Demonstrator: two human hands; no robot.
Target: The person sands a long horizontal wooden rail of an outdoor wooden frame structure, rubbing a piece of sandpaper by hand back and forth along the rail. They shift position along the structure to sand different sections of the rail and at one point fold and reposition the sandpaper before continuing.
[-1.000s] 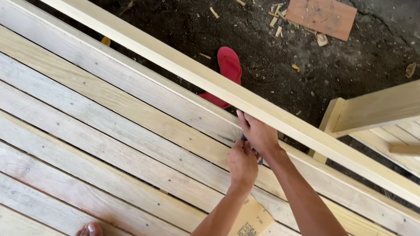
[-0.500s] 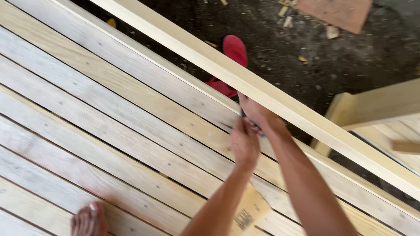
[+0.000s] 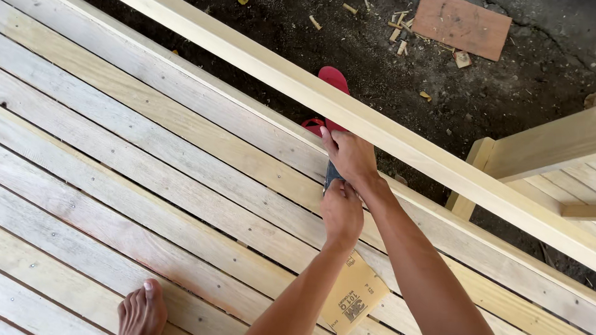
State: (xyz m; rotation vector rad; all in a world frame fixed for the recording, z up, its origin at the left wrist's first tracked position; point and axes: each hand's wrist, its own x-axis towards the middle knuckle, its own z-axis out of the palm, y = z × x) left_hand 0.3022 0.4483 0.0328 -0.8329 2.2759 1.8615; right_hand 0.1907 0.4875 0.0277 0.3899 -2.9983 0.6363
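Both hands met over one dark strip of sandpaper (image 3: 331, 175) pressed to the pale slatted surface (image 3: 113, 154). The left hand (image 3: 342, 214) was closed in a pinch on the strip's near end, and the right hand (image 3: 351, 156) lay flat and spread over its far end, fingers pointing up toward the long pale rail (image 3: 262, 64). The strip ran lengthwise from one hand to the other, across the run of the slats, so each hand sat at one end of it and neither was nearer; only a short dark stretch showed between them. It looked thin, flexible and dark grey. Just below the left forearm lay a tan sheet of sandpaper (image 3: 356, 301), backing side up. Farther out, a bare foot (image 3: 142, 311) rested on a slat, and a red sandal (image 3: 328, 89) lay on the dirt ground (image 3: 512, 96) beyond the rail.
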